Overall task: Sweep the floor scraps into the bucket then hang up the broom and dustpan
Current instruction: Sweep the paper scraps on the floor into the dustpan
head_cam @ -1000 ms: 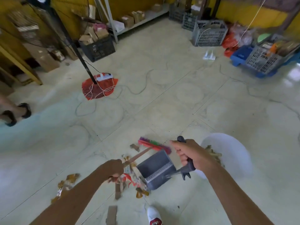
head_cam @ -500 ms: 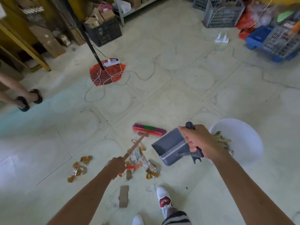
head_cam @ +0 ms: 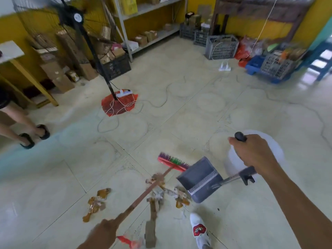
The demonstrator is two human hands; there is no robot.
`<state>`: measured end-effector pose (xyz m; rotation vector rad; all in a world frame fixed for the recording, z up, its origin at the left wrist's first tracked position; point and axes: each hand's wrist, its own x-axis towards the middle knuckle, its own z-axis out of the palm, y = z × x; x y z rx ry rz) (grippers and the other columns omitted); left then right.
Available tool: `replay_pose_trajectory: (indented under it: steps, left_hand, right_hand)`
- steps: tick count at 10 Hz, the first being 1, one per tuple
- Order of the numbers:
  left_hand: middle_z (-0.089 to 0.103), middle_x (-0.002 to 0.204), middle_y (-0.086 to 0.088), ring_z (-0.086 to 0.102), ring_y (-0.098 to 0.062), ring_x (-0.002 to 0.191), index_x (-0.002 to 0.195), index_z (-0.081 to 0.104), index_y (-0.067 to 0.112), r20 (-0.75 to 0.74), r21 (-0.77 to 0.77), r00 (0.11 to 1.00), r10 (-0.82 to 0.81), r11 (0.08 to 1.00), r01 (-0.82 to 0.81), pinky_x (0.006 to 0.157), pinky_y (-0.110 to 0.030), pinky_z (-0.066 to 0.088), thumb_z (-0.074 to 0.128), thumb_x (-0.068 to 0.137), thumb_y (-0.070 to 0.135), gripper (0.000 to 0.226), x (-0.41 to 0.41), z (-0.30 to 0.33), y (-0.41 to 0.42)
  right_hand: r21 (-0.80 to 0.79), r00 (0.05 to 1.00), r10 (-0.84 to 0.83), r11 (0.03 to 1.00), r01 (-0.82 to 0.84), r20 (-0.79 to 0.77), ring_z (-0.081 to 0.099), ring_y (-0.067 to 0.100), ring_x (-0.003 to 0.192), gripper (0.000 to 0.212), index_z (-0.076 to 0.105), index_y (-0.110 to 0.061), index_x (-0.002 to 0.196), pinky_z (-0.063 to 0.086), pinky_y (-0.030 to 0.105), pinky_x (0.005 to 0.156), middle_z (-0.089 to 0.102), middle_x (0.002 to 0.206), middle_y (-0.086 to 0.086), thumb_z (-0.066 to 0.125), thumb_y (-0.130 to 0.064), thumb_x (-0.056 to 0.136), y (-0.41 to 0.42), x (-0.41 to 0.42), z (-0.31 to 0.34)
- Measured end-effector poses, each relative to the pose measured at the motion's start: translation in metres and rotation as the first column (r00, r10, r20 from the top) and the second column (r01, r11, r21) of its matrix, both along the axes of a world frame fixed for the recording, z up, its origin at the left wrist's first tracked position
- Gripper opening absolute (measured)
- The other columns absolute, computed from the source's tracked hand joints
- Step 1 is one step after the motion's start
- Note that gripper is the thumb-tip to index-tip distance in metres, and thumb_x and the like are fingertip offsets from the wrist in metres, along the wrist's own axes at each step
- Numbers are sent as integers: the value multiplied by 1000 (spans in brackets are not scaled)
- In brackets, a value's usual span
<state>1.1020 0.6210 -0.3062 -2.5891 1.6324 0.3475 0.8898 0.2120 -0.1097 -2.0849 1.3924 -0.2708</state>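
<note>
My left hand (head_cam: 106,229) grips the brown stick of a broom (head_cam: 143,194); its red head with purple and green bristles (head_cam: 172,161) rests on the floor beyond the scraps. My right hand (head_cam: 251,151) holds the black handle of a grey dustpan (head_cam: 201,178), which hangs tilted with its mouth toward a pile of cardboard and paper scraps (head_cam: 165,192). A white bucket (head_cam: 274,151) stands behind my right hand, partly hidden by it. More brown scraps (head_cam: 97,202) lie to the left, and a cardboard strip (head_cam: 150,229) and a red scrap (head_cam: 127,241) lie near my feet.
My white shoe (head_cam: 198,229) is just below the dustpan. A standing fan (head_cam: 115,97) on a red base with loose cables is ahead left. A person's legs in black sandals (head_cam: 34,135) are at the far left. Crates (head_cam: 222,47), boxes and shelves line the back wall.
The view has tilted up and pulled back. My left hand has slid lower down the broom stick. The dustpan has moved down toward the scrap pile, away from the bucket.
</note>
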Motion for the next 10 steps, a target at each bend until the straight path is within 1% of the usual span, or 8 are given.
replay_pose_trajectory:
  steps: [1,2,3,4,6,7,9,10]
  left_hand:
    - [67,119,-2,67,-21,96,138,24,65,-271,303,827,492,859,-412,52,-12,31,48,96,25,62,-41,-3,-1]
    - [59,97,1,63,-17,94,148,28,47,-105,464,942,318,854,-236,66,-20,46,37,99,15,59,-62,1,-16]
    - [58,101,3,65,-16,108,140,48,24,-74,562,957,281,804,-193,86,-26,51,43,96,14,45,-70,13,-25]
    - [60,103,4,65,-13,104,136,50,18,-35,558,971,237,810,-178,88,-25,53,49,97,17,39,-75,27,-15]
    - [56,82,5,62,-12,83,132,54,16,51,577,973,226,788,-214,75,-24,50,54,95,18,37,-89,62,23]
    - [66,114,3,67,-13,101,127,59,18,101,553,963,249,791,-262,72,-23,52,53,94,17,33,-107,80,31]
    - [58,81,6,57,-12,73,118,63,17,254,518,961,107,824,-229,52,-20,42,47,97,19,27,-208,88,-1]
    - [68,89,6,59,-11,70,122,61,21,287,558,957,39,805,-200,61,-21,48,47,96,11,31,-238,77,17]
  right_hand:
    - [13,1000,-25,1000,25,-13,42,25,41,44,41,-7,55,31,29,47,42,48,13,58,-32,87,29,-12,11]
    - [134,1000,-17,991,16,8,39,21,38,39,42,-10,56,30,26,47,42,50,11,59,-30,86,60,-15,7]
    - [274,995,-63,961,38,83,33,12,26,42,40,-14,51,24,17,35,40,36,-3,63,-26,84,89,-19,-9]
    - [341,987,-109,938,62,121,32,12,25,43,42,-12,52,21,14,31,41,34,-5,64,-29,85,111,-33,-23]
    - [479,964,-194,874,86,182,26,12,30,39,39,-17,61,20,16,31,37,43,0,63,-28,89,129,-96,-31]
    - [520,972,-139,854,22,187,23,10,29,42,37,-19,59,19,17,31,34,38,-5,63,-27,90,142,-127,-30]
    - [428,979,66,892,-145,194,34,13,30,42,39,-16,51,28,27,42,39,33,-8,62,-28,84,189,-165,-35]
    - [432,970,89,883,-181,226,33,10,29,40,40,-17,54,27,26,42,38,33,-10,62,-28,86,197,-179,-38]
